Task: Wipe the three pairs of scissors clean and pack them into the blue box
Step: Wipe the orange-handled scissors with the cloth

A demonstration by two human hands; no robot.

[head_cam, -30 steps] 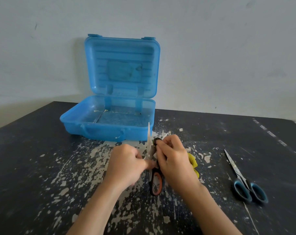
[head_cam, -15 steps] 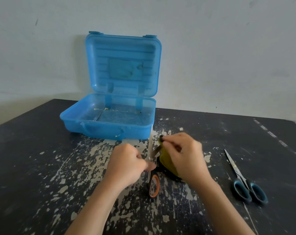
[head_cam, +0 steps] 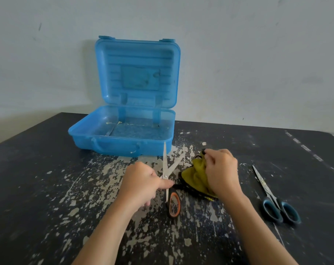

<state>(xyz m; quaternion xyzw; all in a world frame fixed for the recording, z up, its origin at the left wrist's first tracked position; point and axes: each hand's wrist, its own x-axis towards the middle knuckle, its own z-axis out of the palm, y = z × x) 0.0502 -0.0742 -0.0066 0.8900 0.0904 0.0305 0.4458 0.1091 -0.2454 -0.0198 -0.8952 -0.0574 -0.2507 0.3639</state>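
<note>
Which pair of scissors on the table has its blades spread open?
The orange-handled scissors gripped by the left hand: their blades splay in a V, while the blue-handled scissors to the right lie shut.

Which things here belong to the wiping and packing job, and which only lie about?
Job: orange-handled scissors in left hand; yellow cloth in right hand; blue-handled scissors; open blue box.
Lying about: only pale flecks on the table.

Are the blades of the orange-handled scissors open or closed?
Open. The two blades of the orange-handled scissors spread in a V beyond the left hand.
</note>
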